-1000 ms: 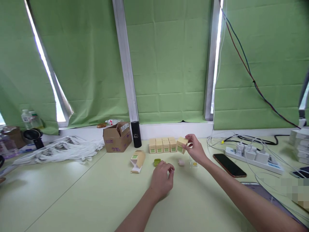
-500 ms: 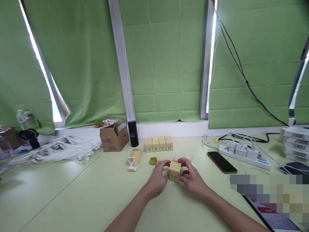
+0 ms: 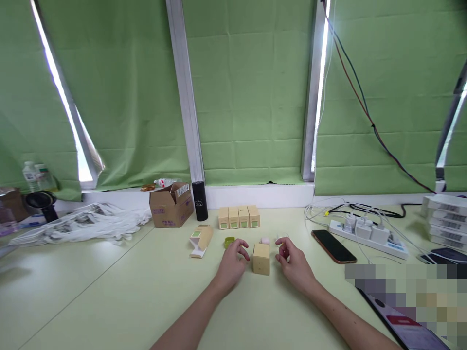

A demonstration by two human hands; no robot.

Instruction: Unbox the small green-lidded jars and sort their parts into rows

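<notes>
A small tan cardboard box stands upright on the table between my hands, a plain face turned toward me. My left hand is just left of it, fingers curved and apart, holding nothing. To its right, my right hand hovers with bent, parted fingers, also free of the box. Behind my left hand sits a small green open case, partly covered by the fingers. A small pale pink item lies behind the box. Further left rests an opened, flattened box with a green label.
Several small tan boxes stand in a row at the back, beside a black cylinder and a brown carton. White straps are heaped left. On the right are a phone, a power strip and stacked white boxes.
Both hands have let go of the small tan box and moved apart from it. The box has turned, so its green label no longer faces me.
</notes>
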